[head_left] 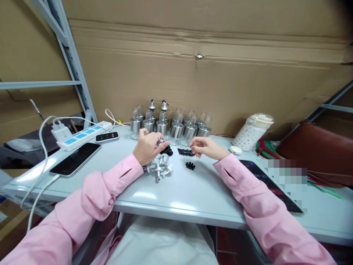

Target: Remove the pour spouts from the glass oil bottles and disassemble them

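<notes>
My left hand point(147, 146) is closed around a small silver spout piece point(161, 140), held just above a pile of silver spout parts point(159, 166) on the grey table point(187, 187). My right hand point(205, 147) pinches at the end of a row of small black rubber pieces point(185, 152). A smaller cluster of black pieces point(190, 166) lies nearer to me, and another black clump point(167, 150) sits by my left fingers. Behind both hands stand several glass and steel bottles point(176, 129), two of them with spouts fitted.
A phone point(75, 158), a white power strip point(82, 134) with cables and a small black remote point(107, 137) lie at the left. At the right are a white dotted flask point(252, 131), a white oval object point(235, 149), a dark tablet point(271, 186) and a brown bag point(314, 151). Cardboard walls stand behind.
</notes>
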Demonstrator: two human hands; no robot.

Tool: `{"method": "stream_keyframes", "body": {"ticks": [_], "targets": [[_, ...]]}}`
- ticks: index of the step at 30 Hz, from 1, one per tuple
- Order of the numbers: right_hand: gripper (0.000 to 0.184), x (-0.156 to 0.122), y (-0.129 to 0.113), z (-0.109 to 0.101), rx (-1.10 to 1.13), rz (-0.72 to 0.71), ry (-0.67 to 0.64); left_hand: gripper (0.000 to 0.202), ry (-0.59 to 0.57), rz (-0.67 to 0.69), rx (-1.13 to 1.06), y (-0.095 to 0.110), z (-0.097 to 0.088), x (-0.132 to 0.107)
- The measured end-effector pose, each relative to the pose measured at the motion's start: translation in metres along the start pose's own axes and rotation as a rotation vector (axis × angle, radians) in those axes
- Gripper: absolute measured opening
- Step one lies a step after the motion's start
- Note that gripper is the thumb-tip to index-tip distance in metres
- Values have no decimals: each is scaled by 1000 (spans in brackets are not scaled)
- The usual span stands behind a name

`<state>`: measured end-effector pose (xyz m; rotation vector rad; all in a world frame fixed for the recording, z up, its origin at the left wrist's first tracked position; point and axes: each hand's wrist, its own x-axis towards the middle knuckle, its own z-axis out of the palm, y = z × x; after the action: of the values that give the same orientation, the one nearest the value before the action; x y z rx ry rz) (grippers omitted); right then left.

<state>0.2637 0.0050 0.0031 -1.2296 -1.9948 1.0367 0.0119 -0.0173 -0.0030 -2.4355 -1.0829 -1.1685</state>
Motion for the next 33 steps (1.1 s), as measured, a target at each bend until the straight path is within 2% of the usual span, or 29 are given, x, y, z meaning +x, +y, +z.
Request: {"method": "stream_keyframes", "body": {"ticks": [5,9,13,18,23,33], "targets": [[26,1,7,-6,-314,-5,-89,48,-46,36,-51,2,4,-3],[27,5,16,-7,-416,-67,-141,49,-82,12,-77,1,10,-3],[25,9,22,-2,-433,-35,-155,50,-73,19,-93,4,11,-4],[20,8,20,4,-332,36,-210,50,-40,54,-107,6,10,-5],[21,8,19,4,-421,-50,-213,49,-26,68,-99,4,10,-5],[23,8,19,9,-460,4,-247,47,-17,101,-87,5,9,-4]]}}
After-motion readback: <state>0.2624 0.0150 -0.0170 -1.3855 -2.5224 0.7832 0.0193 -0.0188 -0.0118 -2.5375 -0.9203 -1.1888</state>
